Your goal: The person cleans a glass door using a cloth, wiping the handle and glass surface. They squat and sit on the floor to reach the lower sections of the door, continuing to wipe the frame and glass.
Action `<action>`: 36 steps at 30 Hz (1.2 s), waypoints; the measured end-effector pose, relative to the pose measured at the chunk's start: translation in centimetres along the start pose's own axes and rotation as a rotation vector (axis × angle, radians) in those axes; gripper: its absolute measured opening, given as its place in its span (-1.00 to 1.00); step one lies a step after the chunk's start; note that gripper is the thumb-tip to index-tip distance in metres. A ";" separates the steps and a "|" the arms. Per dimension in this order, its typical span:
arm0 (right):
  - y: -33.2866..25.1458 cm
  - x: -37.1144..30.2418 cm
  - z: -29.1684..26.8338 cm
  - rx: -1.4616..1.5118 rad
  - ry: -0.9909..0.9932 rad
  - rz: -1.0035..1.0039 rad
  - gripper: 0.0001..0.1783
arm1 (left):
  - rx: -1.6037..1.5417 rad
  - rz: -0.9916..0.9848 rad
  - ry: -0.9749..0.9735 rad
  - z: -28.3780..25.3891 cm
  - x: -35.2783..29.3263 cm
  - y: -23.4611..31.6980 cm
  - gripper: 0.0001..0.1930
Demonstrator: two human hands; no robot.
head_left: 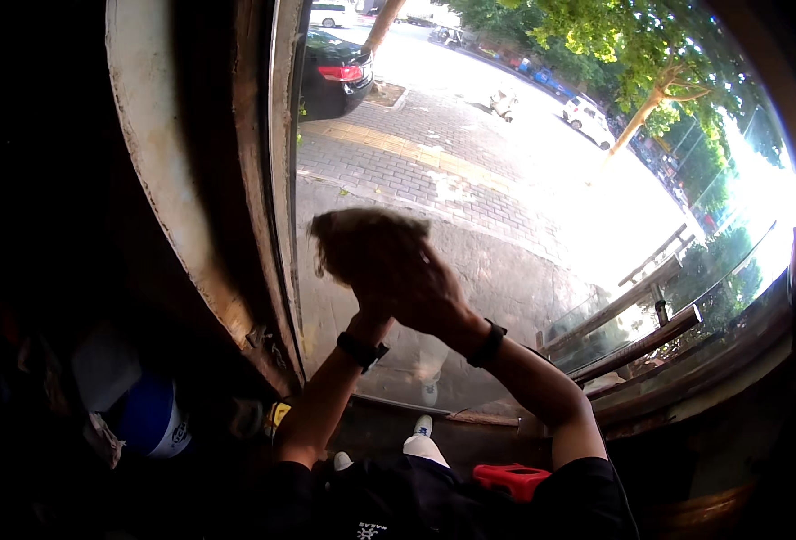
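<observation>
A shaggy, dark cloth (371, 218) is pressed against a large glass pane (497, 297) in front of me. Under my palm, my left hand (368, 283) holds the cloth to the glass, its fingers mostly lost in shadow. Close beside it and partly overlapping it, my right hand (429, 292) bears on the cloth too, fingers stretched up and to the left. Both wrists have dark bands. Backlight keeps the exact finger positions hard to make out.
A worn frame (258, 180) borders the glass on the left. Wooden rails (636, 337) stand at the right. Near my feet are a red object (510, 480), a blue and white container (152, 416) and a small yellow item (279, 413). Parked cars and trees show outside.
</observation>
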State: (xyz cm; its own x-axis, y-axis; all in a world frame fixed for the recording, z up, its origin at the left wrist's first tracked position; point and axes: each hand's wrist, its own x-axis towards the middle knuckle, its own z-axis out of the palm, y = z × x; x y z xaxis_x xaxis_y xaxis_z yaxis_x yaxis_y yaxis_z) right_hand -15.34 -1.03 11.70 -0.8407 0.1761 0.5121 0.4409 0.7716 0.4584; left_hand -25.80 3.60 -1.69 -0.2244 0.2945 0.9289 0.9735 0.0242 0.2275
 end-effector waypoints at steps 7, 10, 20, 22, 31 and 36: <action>13.7 16.1 -14.7 -0.354 0.562 0.070 -0.11 | -0.673 0.201 0.190 -6.1 21.6 0.8 -0.02; 9.2 21.1 -12.7 -0.312 0.730 0.004 -0.15 | -0.647 0.097 0.101 -6.4 21.7 -3.3 -0.04; -3.6 -2.0 6.9 0.163 -0.151 -0.029 -0.07 | -0.668 -0.715 -0.587 7.5 -12.2 -5.1 -0.18; -9.2 1.2 10.5 0.042 -0.106 -0.258 0.04 | -0.399 -0.519 -0.166 10.0 -21.4 -15.8 -0.16; -7.8 -10.9 14.5 0.316 -0.389 0.025 -0.18 | -0.656 -0.444 -0.244 6.1 -19.0 -3.4 -0.01; -5.1 -9.9 7.2 0.301 -0.181 0.212 -0.24 | -0.556 -0.073 -0.154 2.6 -8.5 -4.5 -0.05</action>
State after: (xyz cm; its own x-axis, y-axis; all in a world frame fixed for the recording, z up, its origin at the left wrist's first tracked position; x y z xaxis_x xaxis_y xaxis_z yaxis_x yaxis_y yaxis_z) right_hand -11.55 -2.32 -0.87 -0.7949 0.4343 0.4237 0.5210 0.8464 0.1099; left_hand -28.13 3.50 -11.34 -0.2408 0.4478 0.8611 0.7767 -0.4431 0.4476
